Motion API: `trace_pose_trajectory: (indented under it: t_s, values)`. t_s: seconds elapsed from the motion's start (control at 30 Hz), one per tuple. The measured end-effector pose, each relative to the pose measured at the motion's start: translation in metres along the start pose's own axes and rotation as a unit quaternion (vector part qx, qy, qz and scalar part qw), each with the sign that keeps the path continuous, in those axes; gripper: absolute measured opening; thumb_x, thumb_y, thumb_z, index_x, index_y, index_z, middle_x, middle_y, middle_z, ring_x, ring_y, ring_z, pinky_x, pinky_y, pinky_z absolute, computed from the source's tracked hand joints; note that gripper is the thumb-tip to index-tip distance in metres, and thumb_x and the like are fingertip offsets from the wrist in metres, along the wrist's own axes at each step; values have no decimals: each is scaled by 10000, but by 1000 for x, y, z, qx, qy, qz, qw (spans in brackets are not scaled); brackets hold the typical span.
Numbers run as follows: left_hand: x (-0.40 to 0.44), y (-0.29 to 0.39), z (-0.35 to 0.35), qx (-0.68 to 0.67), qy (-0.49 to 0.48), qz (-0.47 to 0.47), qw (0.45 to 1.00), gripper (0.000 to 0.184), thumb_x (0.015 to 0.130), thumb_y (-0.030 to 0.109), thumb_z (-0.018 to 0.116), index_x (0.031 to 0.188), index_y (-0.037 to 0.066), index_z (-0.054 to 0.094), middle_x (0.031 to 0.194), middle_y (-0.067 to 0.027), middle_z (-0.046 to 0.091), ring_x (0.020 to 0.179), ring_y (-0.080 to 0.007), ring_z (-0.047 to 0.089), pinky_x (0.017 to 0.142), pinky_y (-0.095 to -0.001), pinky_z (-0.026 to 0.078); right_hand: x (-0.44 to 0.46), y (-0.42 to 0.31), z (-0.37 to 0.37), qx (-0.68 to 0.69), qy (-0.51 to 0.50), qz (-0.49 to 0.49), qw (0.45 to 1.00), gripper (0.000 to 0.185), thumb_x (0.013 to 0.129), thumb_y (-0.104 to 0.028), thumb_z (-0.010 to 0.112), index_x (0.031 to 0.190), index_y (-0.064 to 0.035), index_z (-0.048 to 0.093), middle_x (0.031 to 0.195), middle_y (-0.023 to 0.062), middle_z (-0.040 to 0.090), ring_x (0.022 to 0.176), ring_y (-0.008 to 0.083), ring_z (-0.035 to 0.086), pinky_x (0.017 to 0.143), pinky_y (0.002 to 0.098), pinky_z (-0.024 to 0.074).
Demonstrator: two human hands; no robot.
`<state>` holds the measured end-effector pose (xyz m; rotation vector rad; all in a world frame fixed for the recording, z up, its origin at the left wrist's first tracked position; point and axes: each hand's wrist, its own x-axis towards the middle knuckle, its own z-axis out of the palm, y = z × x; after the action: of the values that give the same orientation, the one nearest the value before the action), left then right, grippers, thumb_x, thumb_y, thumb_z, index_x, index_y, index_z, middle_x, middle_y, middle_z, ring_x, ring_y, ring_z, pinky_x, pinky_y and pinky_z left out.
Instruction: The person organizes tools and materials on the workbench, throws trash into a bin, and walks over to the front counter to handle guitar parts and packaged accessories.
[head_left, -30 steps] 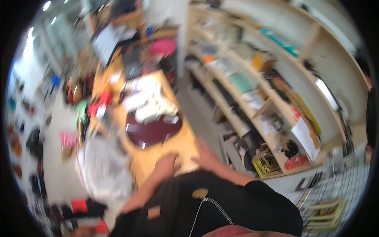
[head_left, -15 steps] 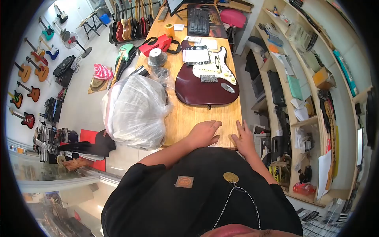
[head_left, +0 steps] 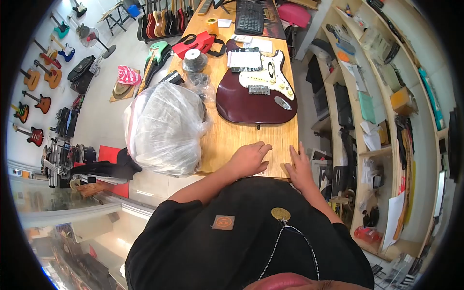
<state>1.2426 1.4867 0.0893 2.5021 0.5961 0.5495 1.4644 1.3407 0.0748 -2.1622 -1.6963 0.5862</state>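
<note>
My left hand (head_left: 250, 159) rests on the near edge of the wooden table (head_left: 227, 140), fingers apart, holding nothing. To its right, my right hand (head_left: 300, 167) lies at the table's right corner with its fingers spread. Beyond both hands sits a dark red guitar body (head_left: 241, 108) with a cream pickguard (head_left: 270, 75) and a metal bridge (head_left: 259, 90). White paper (head_left: 244, 60) lies on the upper left of the body. A large bundle in clear plastic (head_left: 166, 130) stands left of my left hand.
Farther back are a tape roll (head_left: 194, 57), a red strap-like item (head_left: 195, 45) and a keyboard (head_left: 250, 20). Shelves (head_left: 376, 152) full of goods run along the right. Guitars (head_left: 52, 75) hang on the left wall; a green guitar (head_left: 157, 48) leans beside the table.
The camera view has swung from tilted and blurred to steady, with a slight further shift in the last half second. Both hands remain at the table's near edge.
</note>
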Motion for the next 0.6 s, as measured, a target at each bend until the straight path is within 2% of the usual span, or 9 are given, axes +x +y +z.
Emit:
trace_pose_trajectory:
  t_s: [0.1,0.2,0.3,0.33,0.43,0.53,0.6]
  values:
    - [5,1,-4,35,-70,5,997,278,870,254,712,1054,52,658,968,-129,621,881,-340,671,787,-452,552,10,7,-8,82,104,-80,988,839,941,-396,661,1601,-6,318,1659,320,216,1467,499,335,1204,521,300]
    - [9,8,0,53,-80,-26,995,265,882,249,696,1060,56,663,956,-126,611,875,-337,668,784,-451,549,18,10,-19,116,134,-104,979,815,935,-385,667,1594,-23,352,1662,319,207,1464,500,336,1206,532,293]
    - [11,12,8,58,-29,-46,997,298,870,260,700,1089,64,650,957,-124,611,876,-334,669,769,-451,546,31,33,-16,-29,0,-99,995,805,930,-361,675,1595,-38,358,1662,309,217,1473,497,325,1217,533,283]
    - [12,12,10,59,-4,-49,997,316,866,263,702,1104,63,645,958,-123,611,876,-334,669,766,-452,545,33,39,-14,1,-5,-98,995,797,928,-356,677,1594,-46,366,1660,308,220,1464,497,335,1212,534,291]
    - [14,15,12,76,-15,-76,994,396,843,262,719,1164,52,621,972,-132,617,878,-340,669,759,-455,544,44,58,-13,95,-18,-110,989,768,920,-339,686,1576,-60,401,1653,303,234,1438,493,363,1199,537,311]
    - [16,17,20,124,-81,-135,980,424,834,264,741,1183,61,611,994,-140,617,907,-340,668,794,-446,545,65,80,-14,195,-25,-126,972,748,893,-331,720,1533,-56,449,1637,296,258,1422,481,383,1190,539,325]
    - [17,23,28,106,-22,-157,982,391,827,259,744,1140,57,624,974,-141,610,892,-343,663,786,-445,545,72,83,-19,258,-37,-116,959,763,860,-345,764,1502,-54,473,1628,286,268,1421,468,385,1186,540,333]
